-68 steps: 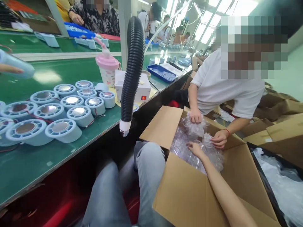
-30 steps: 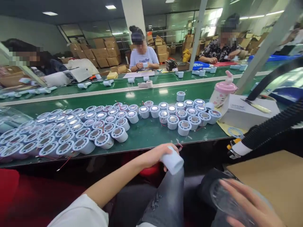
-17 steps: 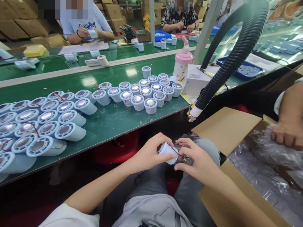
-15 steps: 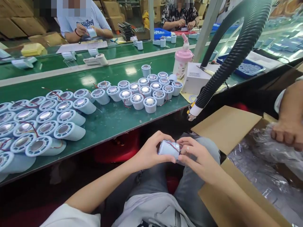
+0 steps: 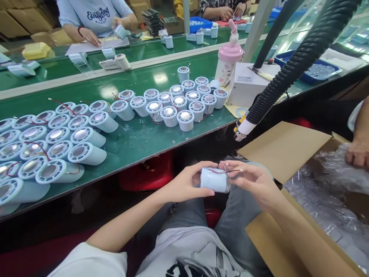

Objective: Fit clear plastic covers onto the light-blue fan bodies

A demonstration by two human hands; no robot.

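Note:
Over my lap, a pale-blue cylindrical housing (image 5: 213, 181) lies sideways, with thin red wires (image 5: 216, 171) running along its top. Clear plastic (image 5: 230, 185) shows around its right end. My left hand (image 5: 187, 182) grips the left end, thumb below and fingers above. My right hand (image 5: 253, 182) has its fingers bent at the right end, touching the clear plastic; the wire ends reach over those fingers. On the green bench, several similar blue housings (image 5: 178, 102) stand or lean in rows, some with red wires hanging out.
An open cardboard box (image 5: 285, 150) with clear plastic pieces (image 5: 314, 207) is at my right, a co-worker's hand (image 5: 357, 152) over it. A black flexible hose (image 5: 276, 100) hangs above the bench edge. A pink-lidded bottle (image 5: 229, 57) stands beside a white box (image 5: 248, 86). Co-workers sit opposite.
The housing has turned slightly and shifted right in my hands. My right hand has moved right, and its wires now stick out over the fingers. Opposite, a co-worker's hand has lowered to the bench.

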